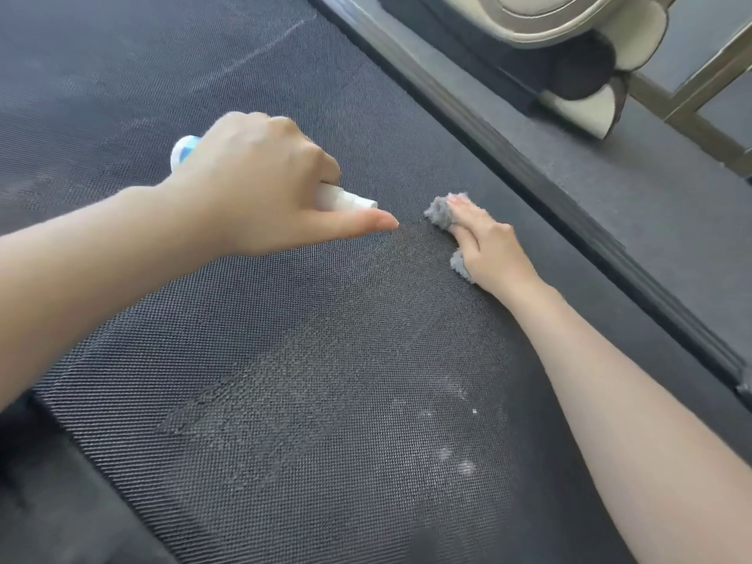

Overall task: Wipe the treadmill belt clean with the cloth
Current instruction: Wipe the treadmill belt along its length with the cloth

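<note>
Head view: treadmill belt (285, 360) under both hands. Left hand (260, 185) curled round spray bottle (346, 197), nozzle toward right hand, likely for wetting. Right hand (488, 246) flat, fingers together, pressing grey cloth (439, 211) onto belt for scrub pressure. Pale spots (455, 462) behind its wrist, probably unwiped.

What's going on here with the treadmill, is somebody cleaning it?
Yes. A person is cleaning the treadmill belt. Their left hand grips a white spray bottle with its nozzle pointing toward the right hand, which presses a grey cloth flat onto the belt close to the side rail. A few pale spots show on the belt nearer the person.
</note>
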Demonstrator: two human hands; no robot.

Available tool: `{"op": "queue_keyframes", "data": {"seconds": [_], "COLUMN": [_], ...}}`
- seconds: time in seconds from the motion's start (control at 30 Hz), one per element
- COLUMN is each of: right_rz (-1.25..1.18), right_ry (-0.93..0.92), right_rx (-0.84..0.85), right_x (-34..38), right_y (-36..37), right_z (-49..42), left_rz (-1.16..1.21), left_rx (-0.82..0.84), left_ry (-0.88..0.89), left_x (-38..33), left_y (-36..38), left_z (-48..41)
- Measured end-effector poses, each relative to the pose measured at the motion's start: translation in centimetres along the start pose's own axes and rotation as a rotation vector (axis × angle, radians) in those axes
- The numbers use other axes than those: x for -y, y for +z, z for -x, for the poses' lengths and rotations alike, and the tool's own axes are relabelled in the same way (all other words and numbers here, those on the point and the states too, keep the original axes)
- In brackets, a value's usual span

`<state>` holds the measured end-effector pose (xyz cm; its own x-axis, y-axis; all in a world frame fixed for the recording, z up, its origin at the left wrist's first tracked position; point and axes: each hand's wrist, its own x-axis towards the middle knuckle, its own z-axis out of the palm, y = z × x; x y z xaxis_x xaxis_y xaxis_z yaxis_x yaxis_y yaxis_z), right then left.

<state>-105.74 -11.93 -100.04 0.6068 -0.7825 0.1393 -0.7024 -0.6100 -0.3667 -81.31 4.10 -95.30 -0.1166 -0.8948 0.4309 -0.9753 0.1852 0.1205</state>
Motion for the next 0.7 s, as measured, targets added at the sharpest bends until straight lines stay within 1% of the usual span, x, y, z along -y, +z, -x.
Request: {"op": "queue_keyframes", "data": {"seconds": [0.13,0.3,0.5,0.7], "right_rz": [0.093,0.097,0.110,0.108], "right_ry": [0.140,0.285,0.343,0.379], "right_rx": [0.009,-0.037,-0.081,-0.076], "right_x": [-4.3,-7.6,-9.1,-8.3], "right_y": [-1.8,-3.3,-4.2,-4.2], "right_z": [-1.0,-1.0,-0.8,-0.6], "left_rz": [-0.021,-0.028,-0.037,0.003], "left_rx": [0.013,0.032,0.051,0.083], "left_ry": [-0.004,0.016,0.051,0.054], "left_x": [-0.3,-1.2,-2.8,-4.0], "left_y": [0.4,1.0,1.8,1.7], "left_z": [-0.6,-1.5,-2.1,-2.0]}}
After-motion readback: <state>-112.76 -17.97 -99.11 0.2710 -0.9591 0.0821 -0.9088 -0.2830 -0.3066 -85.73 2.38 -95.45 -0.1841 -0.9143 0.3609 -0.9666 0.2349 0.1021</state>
